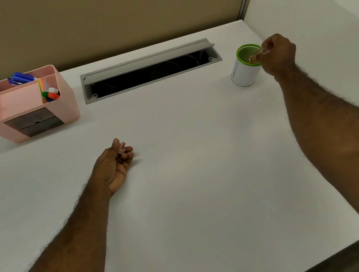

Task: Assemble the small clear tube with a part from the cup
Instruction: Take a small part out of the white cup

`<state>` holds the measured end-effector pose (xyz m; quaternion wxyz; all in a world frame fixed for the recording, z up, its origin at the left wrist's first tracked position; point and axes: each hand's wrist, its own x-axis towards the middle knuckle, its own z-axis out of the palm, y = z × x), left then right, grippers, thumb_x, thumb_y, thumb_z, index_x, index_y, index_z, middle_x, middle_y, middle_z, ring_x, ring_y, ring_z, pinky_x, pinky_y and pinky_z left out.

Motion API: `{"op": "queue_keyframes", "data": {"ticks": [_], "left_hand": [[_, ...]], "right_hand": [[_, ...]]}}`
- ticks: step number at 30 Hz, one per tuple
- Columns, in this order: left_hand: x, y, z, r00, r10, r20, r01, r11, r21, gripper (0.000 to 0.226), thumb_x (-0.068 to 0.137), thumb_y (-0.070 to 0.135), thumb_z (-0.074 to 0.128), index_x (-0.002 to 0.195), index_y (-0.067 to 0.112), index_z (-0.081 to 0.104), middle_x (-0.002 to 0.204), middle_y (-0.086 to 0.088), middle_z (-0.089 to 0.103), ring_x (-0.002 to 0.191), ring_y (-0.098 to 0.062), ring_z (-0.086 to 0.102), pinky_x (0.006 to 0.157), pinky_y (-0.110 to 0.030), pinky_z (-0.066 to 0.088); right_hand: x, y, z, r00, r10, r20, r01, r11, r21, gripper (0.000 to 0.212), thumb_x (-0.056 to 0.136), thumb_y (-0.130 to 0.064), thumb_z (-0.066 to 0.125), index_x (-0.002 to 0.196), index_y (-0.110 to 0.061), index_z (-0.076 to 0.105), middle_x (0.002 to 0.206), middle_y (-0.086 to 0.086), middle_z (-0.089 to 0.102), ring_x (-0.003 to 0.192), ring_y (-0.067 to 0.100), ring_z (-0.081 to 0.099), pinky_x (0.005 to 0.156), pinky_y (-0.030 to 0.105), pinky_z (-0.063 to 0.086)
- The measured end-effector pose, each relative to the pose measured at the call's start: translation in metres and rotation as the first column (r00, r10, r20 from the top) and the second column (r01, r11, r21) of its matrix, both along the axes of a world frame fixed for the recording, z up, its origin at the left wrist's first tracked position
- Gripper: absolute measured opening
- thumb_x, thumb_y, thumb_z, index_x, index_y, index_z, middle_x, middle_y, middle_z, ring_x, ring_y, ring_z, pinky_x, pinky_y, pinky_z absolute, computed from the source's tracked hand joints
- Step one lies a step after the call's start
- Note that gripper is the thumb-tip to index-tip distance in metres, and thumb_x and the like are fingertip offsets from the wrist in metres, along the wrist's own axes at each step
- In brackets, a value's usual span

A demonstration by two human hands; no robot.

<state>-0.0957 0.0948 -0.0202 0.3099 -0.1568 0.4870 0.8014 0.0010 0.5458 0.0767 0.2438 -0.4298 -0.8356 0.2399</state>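
Note:
A white cup (243, 73) with a green rim stands at the far right of the desk. My right hand (279, 57) hovers at the cup's right edge, pinching a small clear tube (256, 55) that slants down over the cup's mouth. What lies inside the cup is hidden. My left hand (115, 165) rests on the desk at centre left, fingers curled around a small pale piece (122, 147) that shows at the fingertips.
A pink desk organiser (33, 105) with pens and markers stands at the far left. An open grey cable tray (149, 70) runs along the back of the white desk (201, 167). A white divider panel (310, 27) rises at the right.

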Motion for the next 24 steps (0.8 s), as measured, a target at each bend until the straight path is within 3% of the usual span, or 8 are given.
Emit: {"op": "queue_keyframes", "data": {"ticks": [4, 9, 17, 21, 24], "left_hand": [[0.0, 0.0, 0.0, 1.0, -0.008, -0.007, 0.008, 1.0, -0.005, 0.023, 0.092, 0.026, 0.058, 0.094, 0.003, 0.056, 0.082, -0.01, 0.059, 0.053, -0.005, 0.057, 0.065, -0.02, 0.058], [0.0, -0.001, 0.0, 1.0, -0.01, -0.02, 0.01, 1.0, -0.007, 0.023, 0.092, 0.026, 0.058, 0.095, 0.003, 0.056, 0.083, -0.011, 0.058, 0.053, -0.005, 0.057, 0.066, -0.02, 0.058], [0.002, 0.0, 0.001, 1.0, -0.003, -0.027, 0.002, 1.0, -0.025, 0.023, 0.092, 0.026, 0.058, 0.095, 0.003, 0.056, 0.082, -0.011, 0.06, 0.055, -0.005, 0.057, 0.066, -0.02, 0.058], [0.002, 0.001, 0.002, 1.0, -0.005, -0.028, 0.004, 1.0, -0.03, 0.023, 0.092, 0.026, 0.059, 0.096, 0.003, 0.056, 0.083, -0.011, 0.059, 0.055, -0.005, 0.057, 0.065, -0.02, 0.058], [0.003, 0.0, 0.002, 1.0, -0.003, -0.024, 0.002, 0.999, -0.035, 0.023, 0.092, 0.026, 0.058, 0.097, 0.003, 0.056, 0.084, -0.012, 0.059, 0.053, -0.005, 0.057, 0.066, -0.02, 0.058]], "right_hand": [[-0.003, 0.003, 0.0, 0.992, 0.065, 0.105, -0.069, 0.997, 0.039, 0.039, 0.071, -0.019, 0.07, 0.106, -0.004, 0.063, 0.112, 0.016, 0.068, 0.105, 0.033, 0.062, 0.093, 0.034, 0.044], [-0.006, 0.01, 0.006, 0.993, 0.068, 0.1, -0.079, 0.991, 0.104, 0.033, 0.078, -0.012, 0.062, 0.111, -0.005, 0.063, 0.116, 0.015, 0.068, 0.11, 0.033, 0.06, 0.097, 0.032, 0.042], [-0.01, 0.009, 0.02, 0.979, 0.009, -0.205, 0.04, 0.971, 0.234, 0.043, 0.083, -0.02, 0.057, 0.125, -0.01, 0.055, 0.121, 0.014, 0.062, 0.113, 0.027, 0.057, 0.096, 0.025, 0.037], [-0.009, 0.012, -0.001, 0.995, 0.083, 0.048, -0.091, 0.977, 0.194, 0.045, 0.081, -0.021, 0.058, 0.123, -0.004, 0.057, 0.119, 0.02, 0.065, 0.113, 0.036, 0.057, 0.098, 0.034, 0.038], [-0.009, 0.013, -0.008, 0.997, 0.046, 0.063, -0.056, 0.984, 0.167, 0.044, 0.081, -0.021, 0.059, 0.122, -0.005, 0.057, 0.121, 0.02, 0.064, 0.113, 0.037, 0.057, 0.098, 0.035, 0.039]]}}
